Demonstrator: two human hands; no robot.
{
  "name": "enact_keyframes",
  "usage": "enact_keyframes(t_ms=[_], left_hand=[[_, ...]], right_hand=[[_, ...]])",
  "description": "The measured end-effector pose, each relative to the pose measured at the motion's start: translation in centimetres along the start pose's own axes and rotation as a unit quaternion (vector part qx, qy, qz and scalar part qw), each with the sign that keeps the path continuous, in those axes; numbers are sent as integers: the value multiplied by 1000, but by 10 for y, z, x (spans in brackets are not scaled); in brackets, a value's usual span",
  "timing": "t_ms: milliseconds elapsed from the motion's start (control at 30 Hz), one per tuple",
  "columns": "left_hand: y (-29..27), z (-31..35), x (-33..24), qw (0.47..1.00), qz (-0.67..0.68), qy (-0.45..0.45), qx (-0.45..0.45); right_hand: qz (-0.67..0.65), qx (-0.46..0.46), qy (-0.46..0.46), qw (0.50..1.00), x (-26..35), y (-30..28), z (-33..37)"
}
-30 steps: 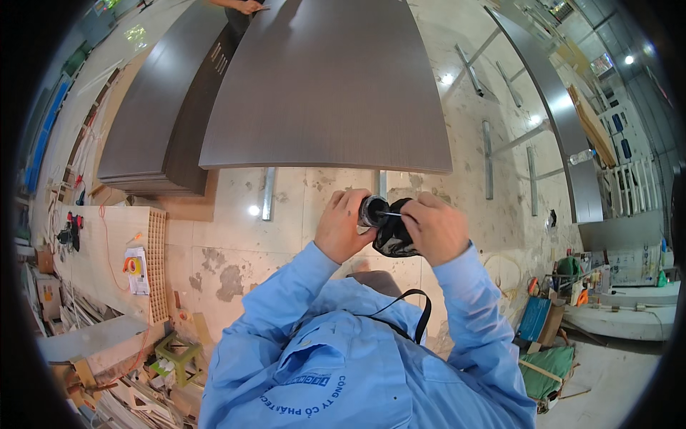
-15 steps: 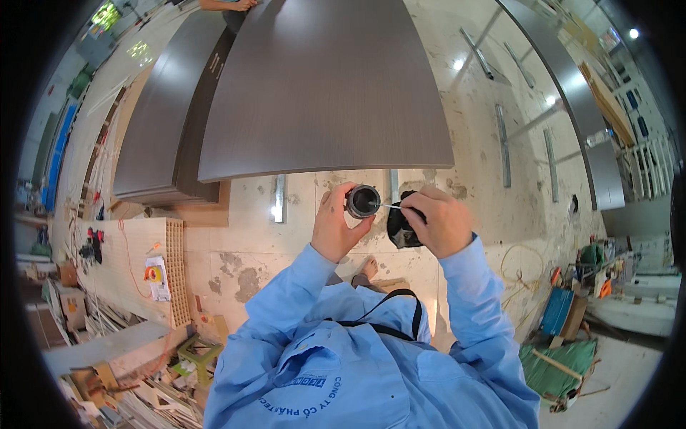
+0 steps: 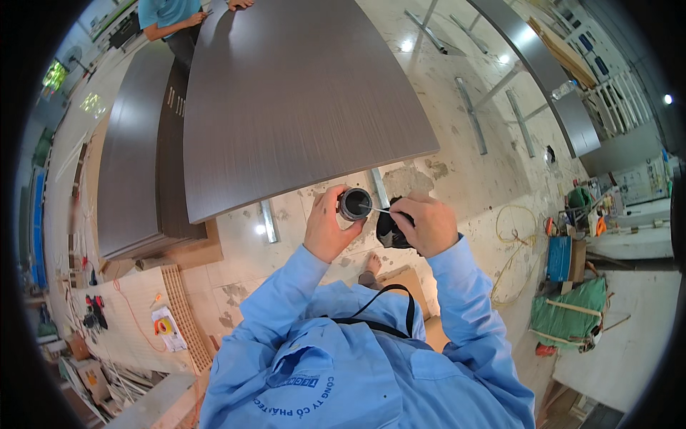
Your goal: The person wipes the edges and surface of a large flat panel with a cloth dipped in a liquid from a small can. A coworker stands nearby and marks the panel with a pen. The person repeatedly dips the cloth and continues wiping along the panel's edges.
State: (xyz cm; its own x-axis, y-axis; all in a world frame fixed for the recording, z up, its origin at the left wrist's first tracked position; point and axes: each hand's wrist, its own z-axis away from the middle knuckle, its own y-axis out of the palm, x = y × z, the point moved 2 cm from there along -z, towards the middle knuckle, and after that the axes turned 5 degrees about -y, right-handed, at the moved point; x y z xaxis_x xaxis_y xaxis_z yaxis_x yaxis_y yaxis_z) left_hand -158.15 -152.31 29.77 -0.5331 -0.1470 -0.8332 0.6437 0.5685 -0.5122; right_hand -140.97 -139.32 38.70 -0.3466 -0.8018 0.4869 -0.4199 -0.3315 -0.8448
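Observation:
My left hand is wrapped round a small dark jar, its round mouth facing up. From the right, my right hand pinches a thin light-coloured stick, whose tip reaches into the jar's mouth. Something black and crumpled, like cloth, hangs under my right hand; its upper part is hidden by the fingers, so how it is held does not show clearly. Just beyond both hands lies the near edge of a large dark brown wood-grain panel.
A stack of similar panels stands to the left. At the far end, a person in a blue shirt has a hand on the large panel. Metal bars lie on the floor at right. A tape roll sits on a pale board at left.
The view has turned, so the panel's near edge now slants up to the right. More of the other person shows. My hands keep the same hold on the jar and the stick.

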Motion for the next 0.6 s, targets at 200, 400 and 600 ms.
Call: enact_keyframes(t_ms=[200, 400, 600], left_hand=[[-26, 5, 27, 997, 57, -22, 51], [-41, 8, 55, 994, 65, -57, 63], [-34, 37, 53, 979, 86, -78, 170]], right_hand=[[-31, -26, 45, 998, 27, 39, 14], [-177, -144, 261, 938, -32, 105, 79], [-200, -414, 402, 791, -163, 163, 96]])
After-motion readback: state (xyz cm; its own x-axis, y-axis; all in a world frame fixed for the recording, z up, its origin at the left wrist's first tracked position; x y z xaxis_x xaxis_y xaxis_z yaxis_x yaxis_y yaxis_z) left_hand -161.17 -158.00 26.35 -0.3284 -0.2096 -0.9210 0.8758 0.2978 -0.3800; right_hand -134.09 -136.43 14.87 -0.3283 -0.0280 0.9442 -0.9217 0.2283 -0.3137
